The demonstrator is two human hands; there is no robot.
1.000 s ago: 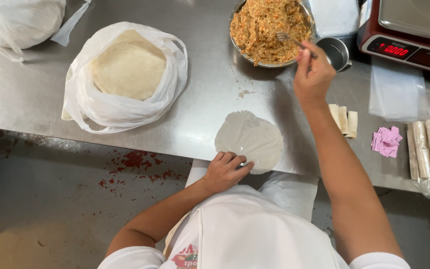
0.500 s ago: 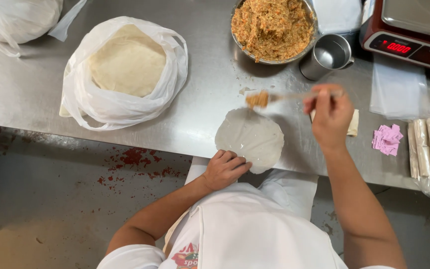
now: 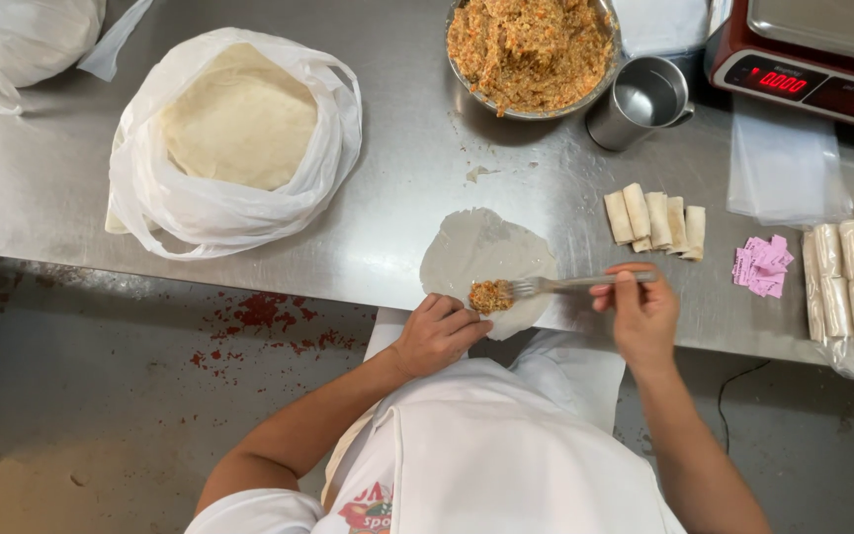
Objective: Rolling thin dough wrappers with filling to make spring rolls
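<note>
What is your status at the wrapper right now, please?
Left hand pins the round wrapper at its near edge. Right hand holds the fork, filling over the wrapper. Nothing in the way.

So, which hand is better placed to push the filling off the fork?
Probably the left hand: its fingers rest beside the filling on the wrapper, while the right hand holds the fork.

Pale wrapper (image 3: 486,252), orange-brown filling (image 3: 491,295), silver fork (image 3: 570,285), pink slips (image 3: 763,267).
</note>
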